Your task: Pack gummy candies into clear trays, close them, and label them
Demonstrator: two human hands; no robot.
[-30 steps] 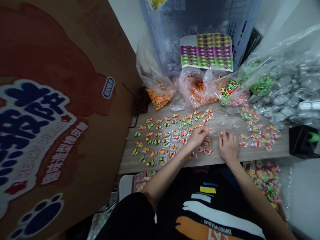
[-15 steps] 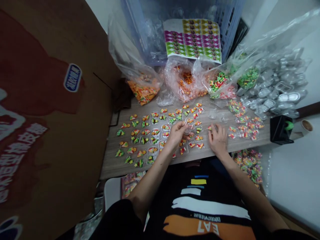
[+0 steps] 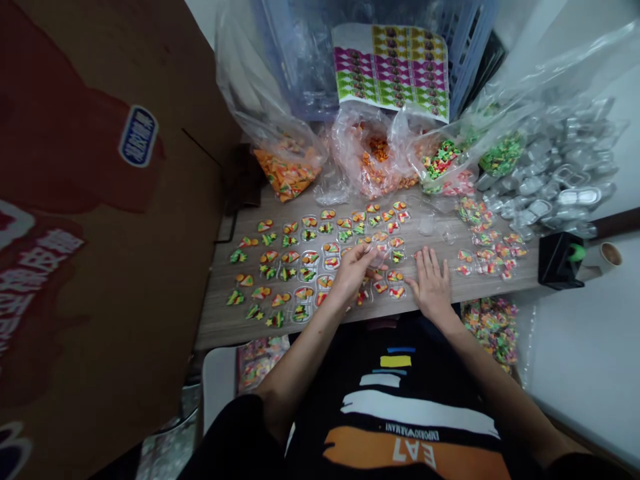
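Observation:
My left hand (image 3: pixel 351 275) pinches a clear plastic case (image 3: pixel 379 257) above the rows on the table. My right hand (image 3: pixel 431 285) lies on the wooden tabletop with fingers stretched out and apart. Beside its index fingertip shows a small reddish piece (image 3: pixel 417 255), partly hidden. Rows of clear twin-compartment cases spread left of my hands. They hold small colourful pieces, such as this case with orange and green pieces (image 3: pixel 303 303). Loose clear plastic cases (image 3: pixel 427 225) lie beyond my right hand. To its right sits a cluster of filled cases (image 3: pixel 487 255).
Open plastic bags of orange pieces (image 3: pixel 287 177), orange bits (image 3: pixel 377 157) and green-red pieces (image 3: pixel 443 160) line the back. Behind them stands a blue crate (image 3: pixel 280 60) with a label sheet (image 3: pixel 393 70). Empty clear cases (image 3: pixel 555 177), a black tape dispenser (image 3: pixel 560 260) and a large carton (image 3: pixel 100 267) flank the table.
My right hand has flattened and spread its fingers on the table, where they were bent around a small piece. My left hand still holds the clear case. The view has shifted slightly.

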